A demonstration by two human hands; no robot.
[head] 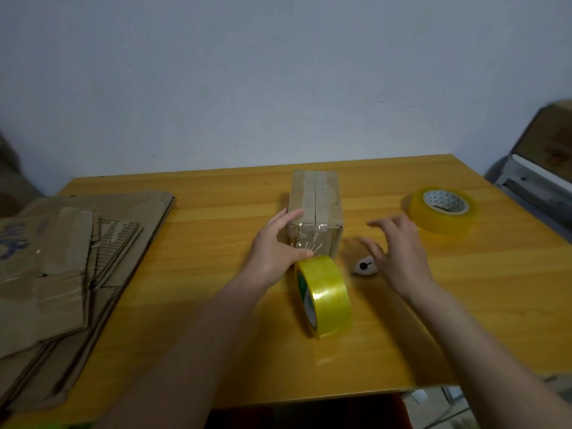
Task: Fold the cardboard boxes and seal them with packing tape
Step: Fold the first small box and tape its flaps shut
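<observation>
the small taped box (315, 212) sits mid-surface, left hand (275, 246) fingers spread flat against its side, right hand (399, 246) open and blurred, apparently holding nothing; light, stiff cardboard, best gripped across opposite walls.

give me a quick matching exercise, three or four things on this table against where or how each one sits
Things:
1. small box
2. near tape roll
3. far tape roll
4. flat cardboard stack

States:
A. lying flat, at the table's right
B. piled at the table's left edge
C. standing on edge, in front of the box
D. taped along its top seam, left hand on its side

Pairs: 1-D, 2-C, 3-A, 4-B
</observation>
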